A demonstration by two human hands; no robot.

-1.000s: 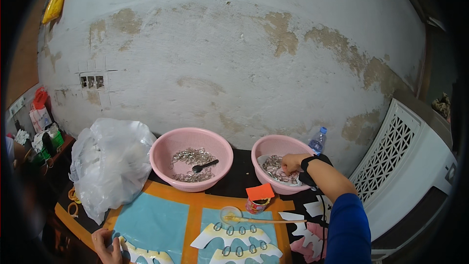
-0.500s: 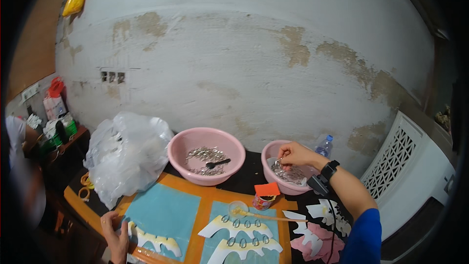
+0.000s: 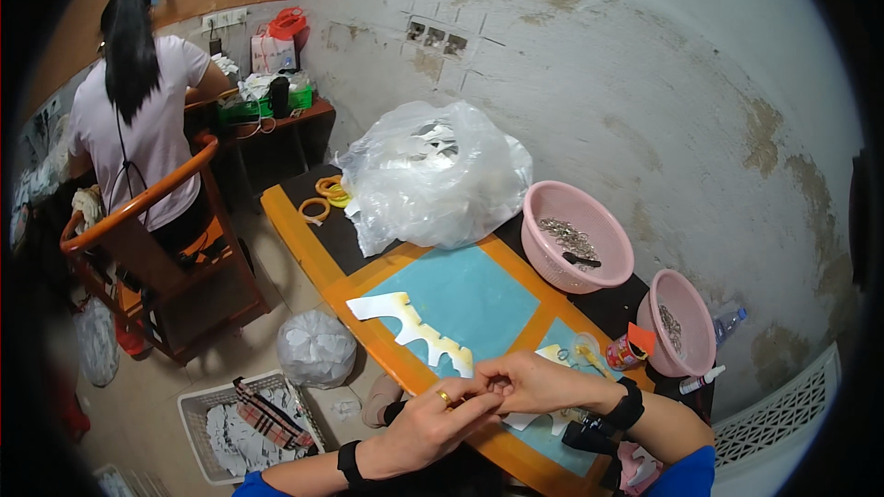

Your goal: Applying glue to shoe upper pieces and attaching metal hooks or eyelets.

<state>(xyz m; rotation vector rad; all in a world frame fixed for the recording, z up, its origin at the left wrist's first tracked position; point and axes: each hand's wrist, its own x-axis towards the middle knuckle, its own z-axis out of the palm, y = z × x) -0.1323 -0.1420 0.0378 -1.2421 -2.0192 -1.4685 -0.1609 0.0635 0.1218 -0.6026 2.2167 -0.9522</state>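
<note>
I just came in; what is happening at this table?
Someone's left hand and right hand are together over the table; anything between them is too small to tell. A white cut piece lies on a blue sheet, and two pink baskets of small metal pieces stand on the right. At the left, another person has their back turned.

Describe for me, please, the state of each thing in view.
Left hand, fingers bent, grip unclear
Right hand, fingertips against left hand's, grip unclear
White scalloped strip with yellowed edge, lying flat
Translucent plastic bag, bulging with white pieces
Larger pink plastic basin, partly filled with silvery metal pieces
Smaller pink plastic basin, partly filled
White plastic basket, heaped with white scraps
</note>
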